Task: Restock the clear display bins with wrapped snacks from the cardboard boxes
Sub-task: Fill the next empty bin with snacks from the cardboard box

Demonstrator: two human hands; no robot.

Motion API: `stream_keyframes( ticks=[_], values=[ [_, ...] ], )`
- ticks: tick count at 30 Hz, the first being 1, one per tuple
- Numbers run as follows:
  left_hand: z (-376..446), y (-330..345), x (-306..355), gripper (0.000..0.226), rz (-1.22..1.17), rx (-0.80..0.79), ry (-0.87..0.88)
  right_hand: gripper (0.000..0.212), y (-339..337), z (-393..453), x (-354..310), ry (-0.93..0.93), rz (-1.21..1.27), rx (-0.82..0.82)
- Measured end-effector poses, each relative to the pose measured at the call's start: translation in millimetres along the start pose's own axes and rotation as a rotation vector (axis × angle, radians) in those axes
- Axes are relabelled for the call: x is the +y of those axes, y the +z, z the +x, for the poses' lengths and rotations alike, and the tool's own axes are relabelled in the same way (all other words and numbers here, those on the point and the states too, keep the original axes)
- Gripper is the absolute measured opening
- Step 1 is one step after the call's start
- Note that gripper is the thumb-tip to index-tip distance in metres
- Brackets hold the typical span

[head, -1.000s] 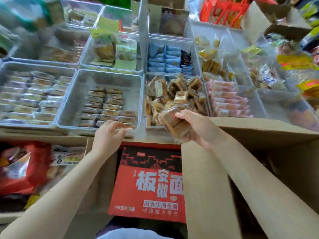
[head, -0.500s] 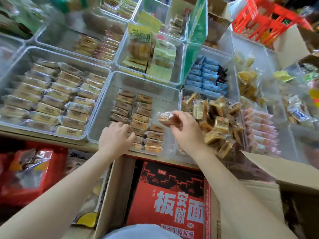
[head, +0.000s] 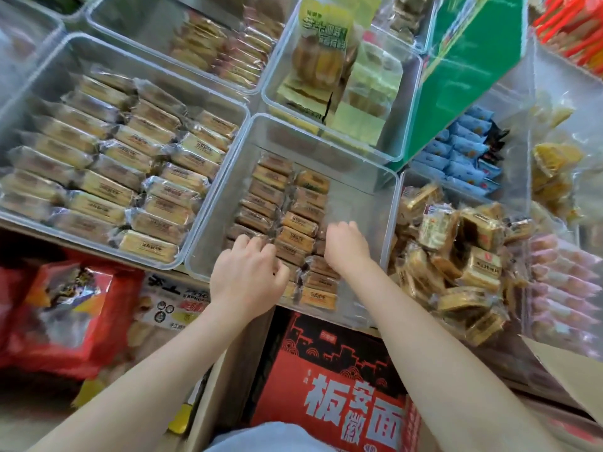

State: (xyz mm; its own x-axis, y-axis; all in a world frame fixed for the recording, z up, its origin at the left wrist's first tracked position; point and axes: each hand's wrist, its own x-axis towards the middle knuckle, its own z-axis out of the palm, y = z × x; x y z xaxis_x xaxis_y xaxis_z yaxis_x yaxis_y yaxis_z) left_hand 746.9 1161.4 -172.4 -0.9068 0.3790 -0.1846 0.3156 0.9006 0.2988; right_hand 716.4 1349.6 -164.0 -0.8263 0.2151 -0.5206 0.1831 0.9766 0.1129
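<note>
Shop shelving crowded with clear tubs fills the view. Nearest, a red printed carton (head: 329, 380) sits below. Both hands work inside the middle display bin (head: 388, 190): the left hand (head: 248, 272) rests curled fingers on the wrapped snacks (head: 293, 220); whether the right hand (head: 347, 246) grasps one I cannot tell. Slippery wrappers could shove the neat rows askew.

Clear display bin (head: 228, 203) part-filled: brown wrapped snacks (head: 287, 220) in two neat rows, left of centre
</note>
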Motion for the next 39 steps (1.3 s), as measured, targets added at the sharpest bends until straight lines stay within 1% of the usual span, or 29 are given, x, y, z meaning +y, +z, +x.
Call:
stream_keyframes(
  ticks=[1, 3, 4, 5, 7, 11, 13, 15, 17, 19, 21, 23, 24, 27, 29, 32, 34, 36, 37, 39],
  values=[
    [0.0, 0.0, -0.5, 0.050, 0.004, -0.003, -0.005, 0.040, 3.4, -2.8, 1.2, 0.001, 0.054, -0.017],
    [0.1, 1.1, -1.2, 0.047, 0.010, -0.003, -0.006, 0.062, 11.3, -14.2, 0.1, -0.003, 0.183, -0.036],
    [0.2, 1.6, -1.3, 0.046, 0.012, -0.002, -0.007, 0.069, 14.4, -22.2, -1.4, -0.002, 0.254, -0.061],
    [0.3, 1.8, -1.4, 0.046, 0.015, -0.003, -0.008, 0.071, 16.2, -30.8, -2.3, -0.008, 0.315, -0.083],
    [0.5, 0.9, -0.9, 0.046, 0.017, -0.017, -0.020, 0.062, 14.5, -50.1, 2.1, -0.040, 0.409, -0.093],
    [-4.0, -4.5, -3.2, 0.053, -0.009, -0.058, 0.045, 0.035, -9.2, -105.2, 26.2, -0.157, 0.547, 0.029],
    [-7.0, -9.9, -3.4, 0.045, -0.066, -0.063, 0.082, 0.026, -20.5, -142.6, 42.5, -0.212, 0.592, 0.073],
    [-14.4, -17.1, 4.7, 0.037, -0.193, -0.077, 0.093, 0.023, -26.5, -184.8, 62.7, -0.244, 0.640, 0.166],
    [-30.2, -25.5, 30.7, 0.039, -0.320, -0.075, 0.156, 0.019, -25.5, -227.2, 87.3, -0.250, 0.660, 0.324],
    [-58.3, -30.2, 71.6, 0.031, -0.376, -0.111, 0.262, 0.016, -18.8, -269.3, 115.0, -0.206, 0.665, 0.494],
    [-92.7, -27.4, 117.4, 0.025, -0.432, -0.204, 0.356, 0.015, -7.2, -309.7, 145.4, -0.133, 0.660, 0.664],
    [-128.2, -22.6, 163.2, 0.028, -0.484, -0.297, 0.423, 0.017, 8.0, -348.4, 176.9, -0.051, 0.681, 0.792],
    [-146.0, -20.2, 185.8, 0.032, -0.501, -0.316, 0.462, 0.019, 16.0, -368.6, 192.6, -0.011, 0.707, 0.834],
    [-194.6, -15.1, 247.5, 0.046, -0.558, -0.282, 0.579, 0.021, 43.9, -422.3, 237.8, 0.132, 0.758, 0.920],
    [-221.4, -16.7, 285.0, 0.050, -0.558, -0.199, 0.670, 0.022, 67.1, -447.4, 268.9, 0.237, 0.769, 0.932],
    [-253.3, -16.8, 336.7, 0.049, -0.505, -0.081, 0.761, 0.020, 103.1, -466.6, 314.5, 0.357, 0.788, 0.802],
    [-270.4, -13.9, 366.0, 0.048, -0.530, -0.057, 0.771, 0.020, 120.4, -470.8, 339.8, 0.367, 0.805, 0.745],
    [-283.3, -5.9, 388.9, 0.044, -0.563, -0.034, 0.761, 0.021, 129.5, -469.5, 360.9, 0.362, 0.910, 0.724],
    [-287.6, 0.1, 397.4, 0.043, -0.538, -0.012, 0.746, 0.021, 132.7, -467.0, 370.7, 0.355, 0.959, 0.721],
    [-292.2, 13.5, 409.0, 0.044, -0.390, 0.016, 0.673, 0.020, 139.2, -455.3, 390.8, 0.328, 1.007, 0.666]
  ],
)
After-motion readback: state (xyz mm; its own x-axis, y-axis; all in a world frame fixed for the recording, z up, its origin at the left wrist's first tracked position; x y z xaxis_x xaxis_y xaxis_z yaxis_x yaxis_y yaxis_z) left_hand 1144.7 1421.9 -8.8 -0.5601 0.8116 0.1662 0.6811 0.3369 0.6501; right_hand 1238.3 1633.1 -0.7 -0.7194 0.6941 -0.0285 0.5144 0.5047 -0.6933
